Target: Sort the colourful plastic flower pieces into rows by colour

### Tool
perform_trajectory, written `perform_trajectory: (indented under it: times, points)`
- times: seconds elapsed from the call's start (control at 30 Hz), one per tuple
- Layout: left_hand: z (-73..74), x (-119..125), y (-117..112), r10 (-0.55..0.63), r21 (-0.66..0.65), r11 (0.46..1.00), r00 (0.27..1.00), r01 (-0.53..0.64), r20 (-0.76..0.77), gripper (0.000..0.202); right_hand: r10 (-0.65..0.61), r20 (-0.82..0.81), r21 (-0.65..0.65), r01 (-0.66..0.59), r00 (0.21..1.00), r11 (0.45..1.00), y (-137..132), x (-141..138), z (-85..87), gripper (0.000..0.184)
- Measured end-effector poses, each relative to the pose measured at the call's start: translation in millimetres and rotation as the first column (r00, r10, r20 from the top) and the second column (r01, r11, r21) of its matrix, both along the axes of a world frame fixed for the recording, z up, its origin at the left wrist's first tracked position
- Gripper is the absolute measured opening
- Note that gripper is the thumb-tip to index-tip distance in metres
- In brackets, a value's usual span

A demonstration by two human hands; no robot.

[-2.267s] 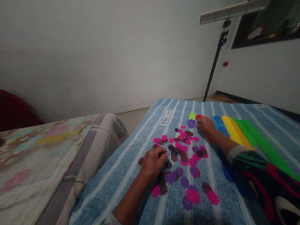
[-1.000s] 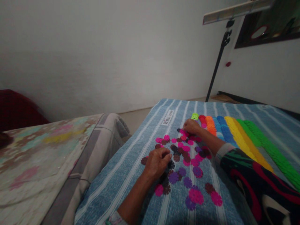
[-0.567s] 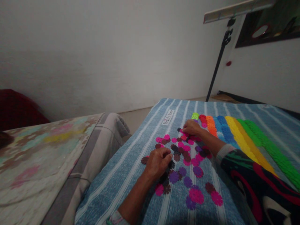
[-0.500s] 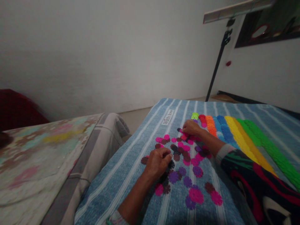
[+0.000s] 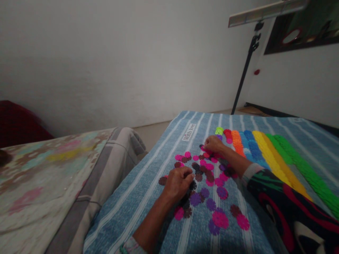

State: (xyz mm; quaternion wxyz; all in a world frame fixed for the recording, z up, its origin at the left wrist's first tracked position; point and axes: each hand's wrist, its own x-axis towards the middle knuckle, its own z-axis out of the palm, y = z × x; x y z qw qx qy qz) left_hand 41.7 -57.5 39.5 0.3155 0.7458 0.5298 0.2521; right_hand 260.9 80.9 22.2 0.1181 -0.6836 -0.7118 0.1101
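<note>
Loose notched, flower-shaped discs (image 5: 209, 166) in pink, purple, brown and black lie scattered over a blue striped cloth (image 5: 137, 197). My left hand (image 5: 178, 182) rests low at the left side of this scatter, its fingers pressed together; whatever is in them is hidden. At the far side of the discs is my right hand (image 5: 214, 144), closed in a pinch with its fingertips down beside a dark disc (image 5: 201, 146). Whether that disc is gripped or only touched I cannot tell. Near my forearm lie a large pink disc (image 5: 220, 219) and a purple disc (image 5: 195, 199).
Sorted rows of discs lie to the right: orange (image 5: 238, 143), blue (image 5: 253, 148), yellow (image 5: 278, 162) and green (image 5: 304, 169). Short yellow-green (image 5: 219, 131) and red (image 5: 227, 134) groups sit behind my right hand. A patterned covered surface (image 5: 53, 190) stands left, across a gap. A black stand (image 5: 245, 70) rises behind.
The whole view has shifted very slightly. Both hands keep nearly the same place and pose, and the discs lie as before.
</note>
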Motion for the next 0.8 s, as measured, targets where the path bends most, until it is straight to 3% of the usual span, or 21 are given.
perform_trajectory:
  times: [0.5,0.8]
  points:
    - [-1.1,1.9,-0.6,0.001,-0.016,1.0,0.998,-0.002,-0.055,0.018,0.051,-0.26,0.062,-0.036,0.964,0.997,-15.0,32.4,11.4,0.015]
    - [-0.7,3.3,-1.1,-0.018,-0.02,1.0,0.995,0.016,-0.094,0.019,0.048,-0.116,0.116,-0.035,0.992,0.993,-11.2,31.1,6.4,0.015]
